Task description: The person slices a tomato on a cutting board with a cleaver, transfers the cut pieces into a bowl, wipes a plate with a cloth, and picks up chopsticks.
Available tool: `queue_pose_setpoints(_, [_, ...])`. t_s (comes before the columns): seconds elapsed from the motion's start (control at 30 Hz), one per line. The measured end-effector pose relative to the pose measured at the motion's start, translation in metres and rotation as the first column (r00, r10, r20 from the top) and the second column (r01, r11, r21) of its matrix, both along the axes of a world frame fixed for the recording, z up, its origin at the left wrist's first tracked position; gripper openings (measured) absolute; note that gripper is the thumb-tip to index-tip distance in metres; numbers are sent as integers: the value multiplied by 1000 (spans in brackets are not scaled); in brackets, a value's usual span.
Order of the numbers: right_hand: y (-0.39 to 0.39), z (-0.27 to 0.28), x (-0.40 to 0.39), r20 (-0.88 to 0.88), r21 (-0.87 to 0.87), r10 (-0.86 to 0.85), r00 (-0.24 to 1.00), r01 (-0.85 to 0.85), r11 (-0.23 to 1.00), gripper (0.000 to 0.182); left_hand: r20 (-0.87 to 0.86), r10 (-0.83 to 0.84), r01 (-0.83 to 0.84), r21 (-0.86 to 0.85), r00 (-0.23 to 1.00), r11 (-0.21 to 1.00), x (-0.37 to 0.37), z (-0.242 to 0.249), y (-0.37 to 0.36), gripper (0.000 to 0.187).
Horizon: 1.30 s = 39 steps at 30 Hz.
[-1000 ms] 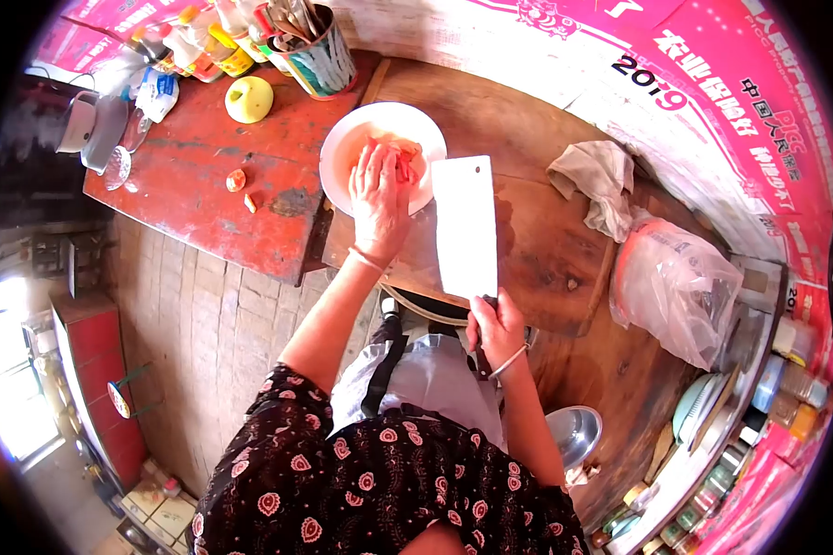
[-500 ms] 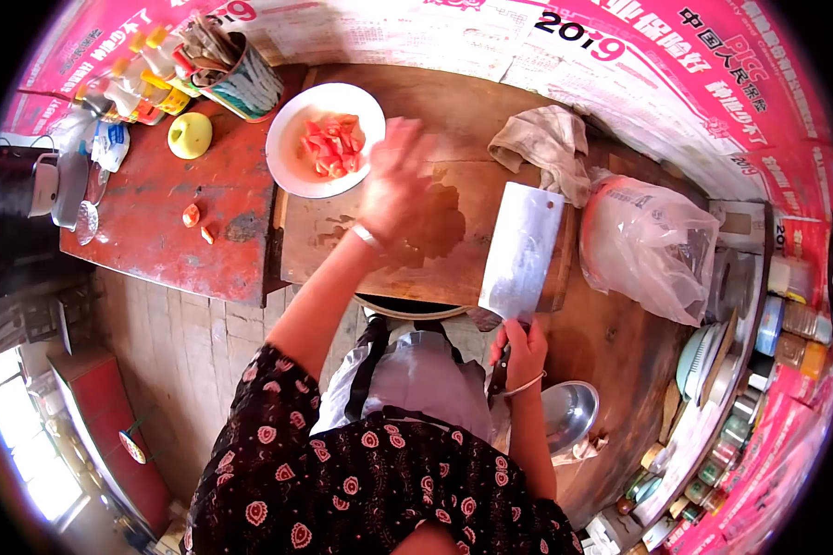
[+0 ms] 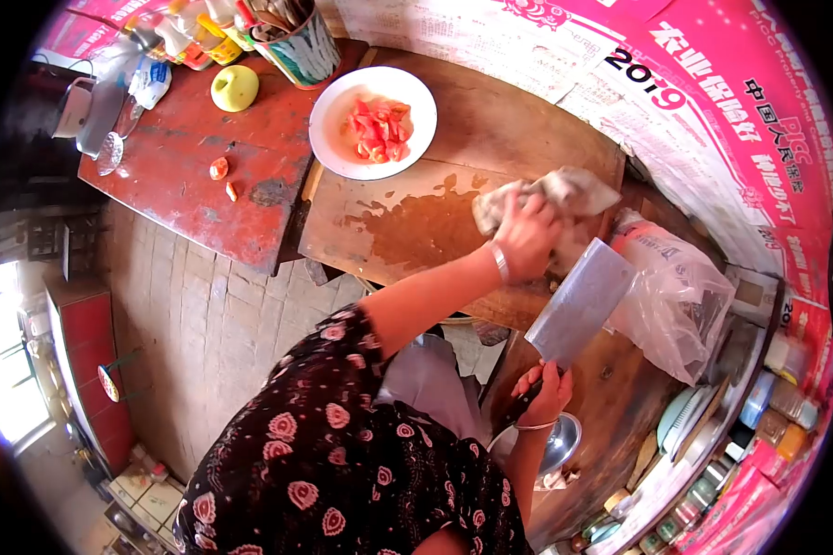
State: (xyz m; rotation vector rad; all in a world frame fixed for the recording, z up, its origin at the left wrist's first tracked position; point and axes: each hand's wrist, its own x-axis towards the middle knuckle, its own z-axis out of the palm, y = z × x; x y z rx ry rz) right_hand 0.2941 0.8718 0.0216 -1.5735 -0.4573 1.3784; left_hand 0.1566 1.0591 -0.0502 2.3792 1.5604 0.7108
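My left hand (image 3: 528, 239) reaches across the wooden board and grips a crumpled beige cloth (image 3: 578, 192), which is partly blurred. In my right hand (image 3: 548, 393) is the handle of a cleaver (image 3: 583, 301), its broad blade tilted up and to the right, close to the left hand. A dark wet patch (image 3: 416, 227) spreads over the wooden board (image 3: 342, 231). At the board's far left stands a white bowl (image 3: 322, 129) holding cut tomato pieces (image 3: 379, 129).
On the red table (image 3: 185, 199) at left lie a yellow-green apple (image 3: 235, 88) and two tomato scraps (image 3: 219, 168). Bottles and a utensil holder (image 3: 310, 51) stand behind. A plastic bag (image 3: 680, 296) and a metal bowl (image 3: 562, 444) are at right, beside shelves of jars.
My left hand has moved right from beside the bowl to the cloth and taken hold of it. The cleaver stays in my right hand, and the view has shifted.
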Motion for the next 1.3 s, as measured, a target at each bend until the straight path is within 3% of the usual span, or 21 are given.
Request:
queue_pose_setpoints(0.1, [3,-4,-3,7,12,29,1000,-29,1000,10,-22,55,-59,-299,998,952,-31,37,-42,56])
queue_pose_setpoints(0.2, [15,-10,-11,3,1,79,997,-79,997,11,7,38,-37,-35,999,999,-40,30,-39,68])
queue_pose_setpoints(0.23, [20,-8,-15,-19,-14,90,996,-91,996,11,-58,-61,55,-98,996,994,-44,17,-36,77])
queue_pose_setpoints(0.27, [24,-5,-22,-41,-31,103,994,-105,994,12,8,-102,102,-113,995,988,-51,5,-35,77])
queue_pose_setpoints(0.33, [33,2,-38,-46,-42,130,990,-132,990,13,14,-84,85,-96,996,992,-68,-10,-42,75])
queue_pose_setpoints(0.53, [33,9,-63,69,28,243,968,-245,969,14,-56,193,-200,-166,980,966,-156,-5,-102,71])
queue_pose_setpoints(0.67, [29,17,-79,72,-32,264,962,-262,965,17,-141,343,-362,-145,929,921,-216,3,-151,69])
queue_pose_setpoints(0.73, [25,13,-82,74,15,322,944,-324,946,19,-103,434,-444,-106,895,890,-238,-10,-173,64])
queue_pose_setpoints(0.83, [23,15,-96,30,8,394,919,-394,919,19,142,627,-594,-215,766,775,-255,-6,-188,48])
queue_pose_setpoints(0.93, [22,22,-119,0,-16,439,898,-439,898,17,413,538,-561,-75,735,824,-241,54,-171,50])
queue_pose_setpoints(1.03, [24,28,-143,-44,50,574,818,-572,819,15,491,385,-452,21,781,892,-218,94,-146,61])
queue_pose_setpoints(1.07, [24,35,-153,-48,50,589,807,-587,808,15,468,268,-368,135,842,920,-211,92,-134,66])
queue_pose_setpoints(1.13, [21,47,-170,-22,119,632,775,-625,771,16,404,200,-266,115,893,957,-196,102,-132,71])
queue_pose_setpoints(1.2, [18,55,-179,-29,112,609,793,-603,790,18,447,162,-230,101,880,968,-190,98,-130,75])
queue_pose_setpoints(1.3, [17,54,-183,-54,95,605,795,-599,795,20,418,129,-197,125,899,972,-186,93,-143,70])
